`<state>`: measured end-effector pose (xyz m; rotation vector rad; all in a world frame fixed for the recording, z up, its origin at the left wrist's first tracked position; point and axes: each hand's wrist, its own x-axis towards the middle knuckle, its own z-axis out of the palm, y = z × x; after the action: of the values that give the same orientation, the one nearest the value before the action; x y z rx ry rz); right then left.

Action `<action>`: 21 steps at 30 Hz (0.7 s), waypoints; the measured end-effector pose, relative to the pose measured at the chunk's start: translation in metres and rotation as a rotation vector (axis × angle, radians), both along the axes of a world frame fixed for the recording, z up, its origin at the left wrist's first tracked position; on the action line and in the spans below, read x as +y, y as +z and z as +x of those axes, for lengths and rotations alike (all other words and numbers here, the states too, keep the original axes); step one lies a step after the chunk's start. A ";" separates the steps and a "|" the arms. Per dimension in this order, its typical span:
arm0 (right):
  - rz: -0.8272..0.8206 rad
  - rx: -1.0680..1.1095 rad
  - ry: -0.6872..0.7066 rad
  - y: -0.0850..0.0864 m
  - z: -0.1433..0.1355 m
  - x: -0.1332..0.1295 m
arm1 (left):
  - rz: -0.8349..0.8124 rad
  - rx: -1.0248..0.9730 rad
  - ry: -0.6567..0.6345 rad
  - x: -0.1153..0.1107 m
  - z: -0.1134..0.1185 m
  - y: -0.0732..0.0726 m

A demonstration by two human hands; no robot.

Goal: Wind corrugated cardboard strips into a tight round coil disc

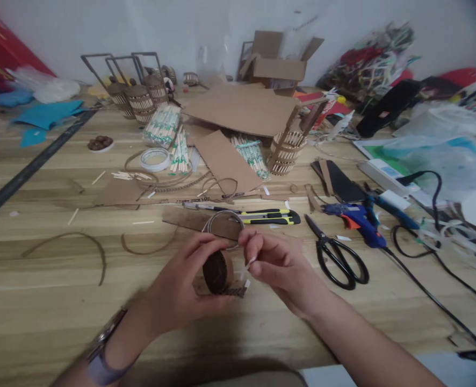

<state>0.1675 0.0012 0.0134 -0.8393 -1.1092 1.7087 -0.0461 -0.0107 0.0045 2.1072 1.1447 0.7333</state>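
Observation:
My left hand (189, 279) is wrapped round a short brown cardboard cylinder (217, 271), its dark round end facing left and a ragged strip along its lower edge. Close beside its right side, my right hand (280, 263) pinches a small whitish strip (249, 264) between thumb and fingers. Whether the strip touches the cylinder, I cannot tell. Just beyond my fingers stands a loop of thin cord (211, 217). A brown cardboard strip (181, 219) lies behind the hands, next to a yellow and black utility knife (274, 216).
Black scissors (338, 258) and a blue glue gun (357, 217) with its cable lie to the right. Farther back are a stick-covered bucket (286, 156), bundled sticks (162, 126), white tape (154, 159) and cardboard sheets (238, 107). Several finished buckets (139, 102) stand at the back left.

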 end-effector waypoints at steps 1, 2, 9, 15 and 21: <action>-0.020 0.012 0.036 0.000 -0.002 0.000 | 0.011 0.007 -0.006 0.000 0.000 0.001; -0.028 0.025 0.064 0.001 -0.004 -0.001 | 0.019 0.012 -0.016 0.000 0.000 0.001; -0.088 0.077 0.077 -0.005 -0.009 -0.004 | 0.021 0.019 -0.042 -0.001 0.000 0.001; -0.097 0.067 0.073 -0.007 -0.011 -0.005 | 0.033 0.019 -0.045 -0.002 0.000 0.000; -0.096 0.062 0.062 -0.008 -0.013 -0.004 | 0.070 0.038 -0.046 -0.001 0.001 0.001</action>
<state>0.1549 -0.0026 0.0051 -0.8130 -1.0273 1.8392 -0.0448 -0.0121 0.0055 2.2069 1.1008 0.7244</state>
